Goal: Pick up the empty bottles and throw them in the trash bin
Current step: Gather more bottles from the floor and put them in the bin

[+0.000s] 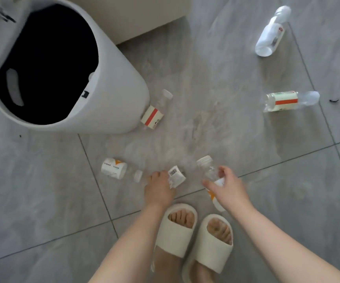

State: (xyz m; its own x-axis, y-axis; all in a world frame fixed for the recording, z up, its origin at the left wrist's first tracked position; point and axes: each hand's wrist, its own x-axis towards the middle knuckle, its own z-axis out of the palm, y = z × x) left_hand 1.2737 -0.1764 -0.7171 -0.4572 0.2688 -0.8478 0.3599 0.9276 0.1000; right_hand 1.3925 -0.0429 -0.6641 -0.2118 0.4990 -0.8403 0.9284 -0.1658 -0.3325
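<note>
A tall white trash bin [111, 82] with a black liner stands open at the upper left. My right hand [226, 186] is closed around a clear bottle [210, 170] with a white cap and an orange-marked label. My left hand [158, 186] grips a clear bottle with a barcode label [176, 175], low over the floor. A white-labelled bottle [114, 168] lies just left of that hand. A red-striped bottle [153, 115] rests against the bin's base. Two more bottles lie far right: one with a red stripe [287, 101] and one at the top right [271, 35].
I stand on grey floor tiles in cream slippers [195, 237], right below my hands. A beige furniture base [144, 15] sits behind the bin. A small dark scrap [333, 100] lies at the right edge.
</note>
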